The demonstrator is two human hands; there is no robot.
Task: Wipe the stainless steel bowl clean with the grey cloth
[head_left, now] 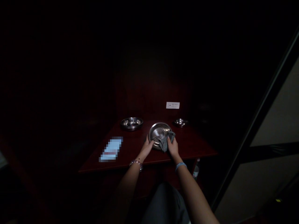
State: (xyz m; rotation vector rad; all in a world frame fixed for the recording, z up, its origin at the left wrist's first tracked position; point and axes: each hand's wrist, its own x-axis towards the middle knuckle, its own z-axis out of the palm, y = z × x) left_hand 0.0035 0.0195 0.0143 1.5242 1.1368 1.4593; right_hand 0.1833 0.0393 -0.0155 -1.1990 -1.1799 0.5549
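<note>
Metal bowl [158,133] | cloth [163,144] hides part | left hand [147,147] pinches bowl, right hand [173,147] cloth

- super dim, wall [149,99] above the fingers [151,143] fades into black
- some glare on the bowl [158,133] between them
- bright patch [111,150] left of them's all blocky pixels

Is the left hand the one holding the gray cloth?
No, the right hand holds the gray cloth against the stainless-steel bowl, while the left hand grips the bowl's left side.

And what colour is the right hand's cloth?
The cloth is grey, best seen in the head view.
</note>
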